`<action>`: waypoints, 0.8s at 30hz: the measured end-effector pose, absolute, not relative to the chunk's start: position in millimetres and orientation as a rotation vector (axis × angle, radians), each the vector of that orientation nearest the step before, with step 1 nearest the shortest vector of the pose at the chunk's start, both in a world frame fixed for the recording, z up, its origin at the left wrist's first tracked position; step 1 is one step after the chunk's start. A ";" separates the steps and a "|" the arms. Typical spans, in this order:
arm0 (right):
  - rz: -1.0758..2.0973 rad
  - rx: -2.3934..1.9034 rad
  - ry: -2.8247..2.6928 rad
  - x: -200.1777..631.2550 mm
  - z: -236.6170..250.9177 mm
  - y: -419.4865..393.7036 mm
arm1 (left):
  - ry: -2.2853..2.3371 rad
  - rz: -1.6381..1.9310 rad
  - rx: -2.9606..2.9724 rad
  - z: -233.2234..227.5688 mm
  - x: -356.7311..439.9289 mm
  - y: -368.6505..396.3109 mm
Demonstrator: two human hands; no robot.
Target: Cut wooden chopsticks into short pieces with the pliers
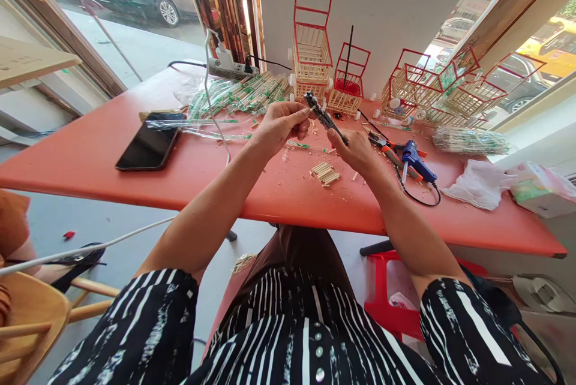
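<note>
my left hand (pixel 281 124) pinches a short wooden stick (pixel 310 110) between thumb and fingertips, held above the red table (pixel 90 157). my right hand (pixel 355 148) is closed around the handle of a dark cutter (pixel 321 115), whose tip meets the stick's end. just below lies a small pile of cut sticks (pixel 326 173). a blue glue gun (pixel 416 160) rests just right of that hand, a phone (pixel 150 140) well to the left

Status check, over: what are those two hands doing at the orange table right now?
Left hand pinching a small stick at the cutter's tip. Right hand gripping the black cutter. Cut stick pieces piled on the table below. Nothing blocking.
</note>
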State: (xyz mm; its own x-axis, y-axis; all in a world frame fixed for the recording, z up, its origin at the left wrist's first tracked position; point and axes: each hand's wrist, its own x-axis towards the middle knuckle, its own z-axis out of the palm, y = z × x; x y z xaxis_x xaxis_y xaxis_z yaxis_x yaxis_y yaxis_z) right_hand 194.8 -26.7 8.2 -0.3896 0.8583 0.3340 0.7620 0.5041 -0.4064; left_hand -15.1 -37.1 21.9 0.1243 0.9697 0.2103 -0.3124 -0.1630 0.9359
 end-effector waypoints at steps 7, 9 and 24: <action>0.216 -1.366 -2.236 193.4 10.3 -29.9 | 0.734 1.359 1.193 19.0 -16.7 -34.8; 0.222 -1.371 -2.231 192.9 10.2 -30.8 | 0.724 1.347 1.196 19.3 -17.0 -34.8; 0.235 -1.315 -2.312 192.2 7.8 -26.6 | 0.732 1.313 1.198 19.3 -16.2 -35.2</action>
